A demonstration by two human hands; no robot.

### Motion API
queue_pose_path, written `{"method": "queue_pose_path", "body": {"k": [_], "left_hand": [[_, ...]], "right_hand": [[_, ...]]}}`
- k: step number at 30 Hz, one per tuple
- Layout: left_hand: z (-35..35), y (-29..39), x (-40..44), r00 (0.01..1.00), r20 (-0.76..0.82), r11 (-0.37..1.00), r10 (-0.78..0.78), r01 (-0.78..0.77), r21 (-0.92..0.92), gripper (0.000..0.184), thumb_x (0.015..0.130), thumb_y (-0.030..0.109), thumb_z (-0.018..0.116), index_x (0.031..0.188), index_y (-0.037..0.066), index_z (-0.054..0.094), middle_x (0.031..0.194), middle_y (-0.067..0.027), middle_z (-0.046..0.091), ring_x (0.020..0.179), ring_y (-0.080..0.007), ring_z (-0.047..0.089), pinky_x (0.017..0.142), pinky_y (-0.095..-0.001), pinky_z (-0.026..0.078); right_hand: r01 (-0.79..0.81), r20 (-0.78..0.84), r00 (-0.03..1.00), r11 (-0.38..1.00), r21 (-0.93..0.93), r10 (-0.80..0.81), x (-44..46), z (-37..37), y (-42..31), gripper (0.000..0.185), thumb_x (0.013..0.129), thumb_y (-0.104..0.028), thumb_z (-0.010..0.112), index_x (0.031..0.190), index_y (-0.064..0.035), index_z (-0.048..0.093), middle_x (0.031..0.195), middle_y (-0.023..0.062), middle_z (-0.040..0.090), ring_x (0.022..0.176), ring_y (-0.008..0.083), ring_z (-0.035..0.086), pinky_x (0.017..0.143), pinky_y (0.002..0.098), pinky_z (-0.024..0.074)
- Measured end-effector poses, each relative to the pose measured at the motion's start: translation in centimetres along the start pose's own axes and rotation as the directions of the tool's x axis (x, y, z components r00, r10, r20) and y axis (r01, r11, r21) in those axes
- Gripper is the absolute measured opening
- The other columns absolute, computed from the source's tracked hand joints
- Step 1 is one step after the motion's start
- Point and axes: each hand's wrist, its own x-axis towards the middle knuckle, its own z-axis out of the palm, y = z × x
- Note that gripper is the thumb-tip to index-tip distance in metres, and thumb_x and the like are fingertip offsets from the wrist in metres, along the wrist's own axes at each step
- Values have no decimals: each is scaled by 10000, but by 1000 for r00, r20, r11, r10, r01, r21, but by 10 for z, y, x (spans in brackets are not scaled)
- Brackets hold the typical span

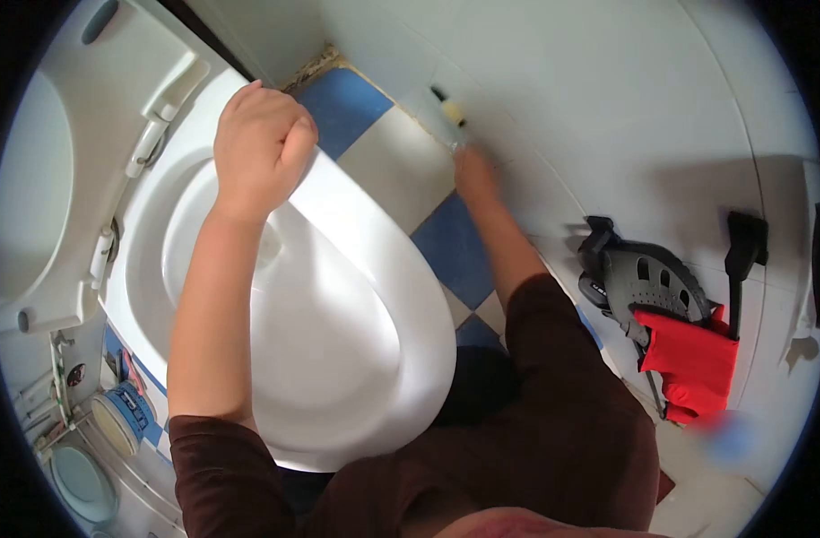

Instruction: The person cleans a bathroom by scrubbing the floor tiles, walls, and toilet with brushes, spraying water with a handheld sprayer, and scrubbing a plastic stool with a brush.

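The white toilet bowl (338,359) has its seat and lid (33,179) raised at the left. My left hand (264,148) rests on the bowl's rim near the back corner, its fingers closed and curled over the edge. Down by the wall, to the right of the toilet, my right hand (475,170) is closed near a small, blurred bottle-like object (449,109) with a pale yellow part and a dark tip. Whether that hand grips it is unclear.
Blue and white floor tiles (396,152) lie between toilet and wall. A grey shoe (652,282) and a red cloth (692,368) hang on a wall rack at the right. Basins (82,484) and a rack stand at the lower left.
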Motion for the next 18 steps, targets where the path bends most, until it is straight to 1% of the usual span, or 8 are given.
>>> {"method": "queue_pose_path", "body": {"k": [3,6,8,11,13,15,16,18], "left_hand": [[-3,2,1,1000,6,1000,-15,15,2,219,749,151,459,574,76,565,633,-23,580,720,-226,559,958,-419,401],[-4,4,3,1000,1,1000,-23,23,9,223,754,154,462,577,79,576,628,-19,573,728,-220,560,964,-415,396],[-4,4,3,999,27,999,-45,45,10,207,751,148,467,587,74,570,665,-40,587,755,-233,564,977,-422,381],[-4,4,1,998,16,998,-59,59,0,201,748,144,468,587,75,565,676,-51,589,766,-242,564,980,-428,376],[-4,4,-1,999,-9,999,-52,52,-4,194,742,139,475,587,77,572,663,-45,578,755,-238,559,976,-426,383],[-2,2,1,999,-39,1000,-26,26,10,180,733,131,491,592,79,589,642,-32,560,734,-229,551,970,-421,394],[-4,1,2,1000,-24,1000,-19,20,22,171,721,127,498,584,72,584,631,-36,555,741,-229,552,970,-423,395],[-6,5,3,998,-46,999,-48,48,-2,172,716,128,501,575,68,577,627,-36,552,740,-227,552,968,-422,396]], "right_hand": [[-81,47,995,991,-107,86,4,67,58,391,977,-334,379,989,11,562,921,257,610,862,432,589,774,496,462],[52,-150,987,997,-53,-60,13,-15,-17,386,970,-331,393,956,15,564,884,245,615,818,435,587,749,495,463],[49,-166,986,993,106,-31,14,-98,-81,389,970,-334,390,962,13,564,939,253,608,874,436,573,794,500,448],[75,-194,981,967,244,-27,8,-114,-80,395,973,-347,387,928,6,559,918,259,603,858,437,573,766,502,447],[194,-287,943,979,65,-168,-4,-46,-14,389,968,-345,410,864,8,536,833,264,591,786,435,576,694,493,446],[78,-137,987,996,-39,-83,-18,-24,23,392,969,-346,410,859,11,529,826,262,588,784,429,577,691,491,445],[77,-164,984,997,9,-75,-13,-43,6,391,969,-345,408,877,12,537,844,261,592,808,428,578,710,491,447],[87,-204,977,991,103,-65,-9,-111,-57,392,970,-344,403,912,14,553,881,258,600,856,424,579,748,489,450]]}}
